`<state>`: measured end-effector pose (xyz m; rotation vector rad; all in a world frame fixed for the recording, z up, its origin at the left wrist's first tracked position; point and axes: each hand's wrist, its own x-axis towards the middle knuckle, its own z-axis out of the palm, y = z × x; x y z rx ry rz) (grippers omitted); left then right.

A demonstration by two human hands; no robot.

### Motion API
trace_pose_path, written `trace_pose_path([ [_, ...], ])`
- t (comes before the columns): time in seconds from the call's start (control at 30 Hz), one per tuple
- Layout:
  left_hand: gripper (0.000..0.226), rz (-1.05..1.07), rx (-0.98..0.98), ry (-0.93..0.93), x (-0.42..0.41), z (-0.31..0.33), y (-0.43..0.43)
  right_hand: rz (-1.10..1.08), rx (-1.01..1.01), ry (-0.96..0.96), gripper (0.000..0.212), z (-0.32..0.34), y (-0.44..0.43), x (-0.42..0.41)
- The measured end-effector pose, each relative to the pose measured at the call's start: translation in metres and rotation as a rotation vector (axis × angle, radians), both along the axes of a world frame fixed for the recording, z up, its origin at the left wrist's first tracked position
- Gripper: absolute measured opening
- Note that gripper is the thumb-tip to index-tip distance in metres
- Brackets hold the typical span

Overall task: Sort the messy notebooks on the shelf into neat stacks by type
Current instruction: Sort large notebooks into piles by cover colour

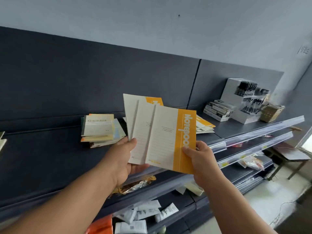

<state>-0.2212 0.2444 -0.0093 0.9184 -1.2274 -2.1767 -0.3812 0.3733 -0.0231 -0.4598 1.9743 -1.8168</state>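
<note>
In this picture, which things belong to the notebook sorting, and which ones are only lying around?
For the job: the fanned yellow notebooks, held by the left hand and the right hand; the Gambit pile; the loose yellow notebooks on the shelf.
Lying about: the pen display boxes; the brown box; the white tubes and gold packets lower down.

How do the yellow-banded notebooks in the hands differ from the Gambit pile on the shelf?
The yellow-banded notebooks are held up in front of the shelf, fanned between the left hand and right hand; the Gambit pile lies flat on the shelf. The yellow-banded notebooks look alike, cream with a yellow band; the Gambit pile mixes pale covers, its edges askew. Both are sets of several notebooks.
</note>
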Motion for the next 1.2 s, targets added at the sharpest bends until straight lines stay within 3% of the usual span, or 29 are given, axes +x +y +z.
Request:
trace_pose_path([
  [0.4,0.017,-0.158,0.017,-0.046,-0.098,-0.002,-0.010,-0.103,0.040,-0.131,0.024,-0.017,0.000,-0.078],
  [0.77,0.020,-0.284,-0.008,-0.052,-0.204,0.004,-0.035,-0.215,0.007,-0.105,0.015,-0.010,-0.005,-0.171],
  [0.97,0.021,-0.162,-0.016,-0.058,-0.275,0.001,-0.038,-0.144,0.030,-0.072,0.021,-0.014,-0.019,-0.255],
  [1.2,0.016,0.073,0.007,-0.109,-0.366,-0.008,-0.032,0.111,0.139,0.032,0.019,-0.017,-0.053,-0.375],
])
